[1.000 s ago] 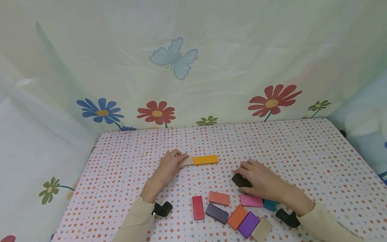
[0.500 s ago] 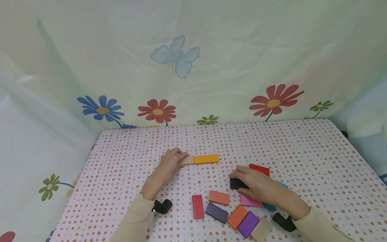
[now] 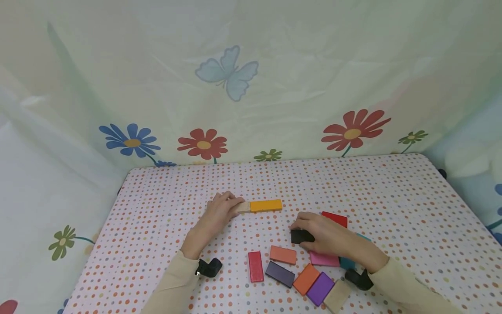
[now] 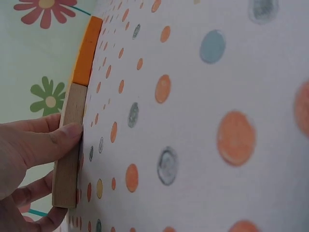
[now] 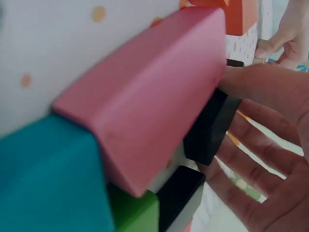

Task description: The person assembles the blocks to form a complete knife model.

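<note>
My left hand (image 3: 215,223) grips a plain wooden block (image 4: 71,145), thumb on one side and fingers on the other. Its far end meets the end of a yellow-orange block (image 3: 266,206), so the two lie in one line on the table. A black block (image 3: 301,237) is pinched between the thumb and fingers of my right hand (image 3: 327,235). Close under that hand lie a pink block (image 5: 149,96) and a teal block (image 5: 48,174). Behind it a red block (image 3: 334,219) shows in part. Whether the black block touches the table is unclear.
Nearer me lie a crimson block (image 3: 256,267), a coral block (image 3: 283,255), a dark grey-purple block (image 3: 280,274), an orange block (image 3: 306,279), a purple block (image 3: 320,288) and a beige block (image 3: 337,296). A green block (image 5: 135,208) and another dark block (image 5: 181,198) sit near the pink one.
My right hand has moved left and slightly toward me with the black block, which has turned. The red block behind it has come into view. My left hand stays put.
</note>
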`<state>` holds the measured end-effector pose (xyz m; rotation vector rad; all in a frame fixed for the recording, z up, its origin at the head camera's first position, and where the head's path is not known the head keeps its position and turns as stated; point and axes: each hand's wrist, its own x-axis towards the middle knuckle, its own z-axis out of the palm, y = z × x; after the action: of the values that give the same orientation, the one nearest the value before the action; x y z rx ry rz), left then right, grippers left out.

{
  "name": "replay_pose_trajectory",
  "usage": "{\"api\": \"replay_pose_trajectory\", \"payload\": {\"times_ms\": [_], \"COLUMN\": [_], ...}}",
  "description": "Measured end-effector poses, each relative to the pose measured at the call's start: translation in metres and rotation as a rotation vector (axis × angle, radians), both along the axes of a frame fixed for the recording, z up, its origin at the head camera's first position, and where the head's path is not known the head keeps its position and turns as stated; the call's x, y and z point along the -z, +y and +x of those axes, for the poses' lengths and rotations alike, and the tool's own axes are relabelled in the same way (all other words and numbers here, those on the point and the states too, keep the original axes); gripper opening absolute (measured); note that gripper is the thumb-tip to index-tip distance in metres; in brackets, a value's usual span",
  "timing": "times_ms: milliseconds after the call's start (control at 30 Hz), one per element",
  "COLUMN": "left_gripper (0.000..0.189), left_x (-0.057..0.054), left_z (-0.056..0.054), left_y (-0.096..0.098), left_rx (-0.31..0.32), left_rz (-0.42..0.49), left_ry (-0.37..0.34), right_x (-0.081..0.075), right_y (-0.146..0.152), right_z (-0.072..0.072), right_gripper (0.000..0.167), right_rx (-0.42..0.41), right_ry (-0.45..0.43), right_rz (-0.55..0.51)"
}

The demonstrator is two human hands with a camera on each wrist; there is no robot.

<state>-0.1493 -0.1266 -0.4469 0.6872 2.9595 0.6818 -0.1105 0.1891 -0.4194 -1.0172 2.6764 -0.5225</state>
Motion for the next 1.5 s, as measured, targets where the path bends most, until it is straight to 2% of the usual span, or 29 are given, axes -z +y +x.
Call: {"api": "replay_pose_trajectory", "payload": {"times_ms": [167, 333, 567, 867, 1133, 1500], "left_gripper": [0.036, 0.031, 0.031, 0.031, 0.031, 0.030], "left_x": [0.001, 0.001, -0.001, 0.002, 0.003, 0.005], "left_z": [0.000, -0.001, -0.003, -0.004, -0.002, -0.005], "left_y": [-0.001, -0.001, 0.001, 0.000, -0.005, -0.007], "left_rx": [-0.029, -0.051, -0.032, -0.014, -0.006, 0.012], "left_rz": [0.017, 0.043, 0.050, 0.053, 0.090, 0.098], "left_ry": [-0.030, -0.041, -0.017, -0.010, -0.016, -0.019], "right_x": [-0.002, -0.009, -0.017, -0.012, -0.004, 0.001], "right_y": [0.001, 0.003, 0.006, -0.001, -0.010, -0.020], "right_z": [-0.004, -0.012, -0.035, -0.057, -0.067, -0.071], "right_gripper": [0.038, 0.038, 0.039, 0.038, 0.036, 0.034], "right_rx": [-0.032, 0.004, 0.029, 0.087, 0.117, 0.113], "right_ry": [0.017, 0.025, 0.126, 0.099, 0.060, 0.073], "right_rz": [0.040, 0.036, 0.034, 0.034, 0.042, 0.074]}}
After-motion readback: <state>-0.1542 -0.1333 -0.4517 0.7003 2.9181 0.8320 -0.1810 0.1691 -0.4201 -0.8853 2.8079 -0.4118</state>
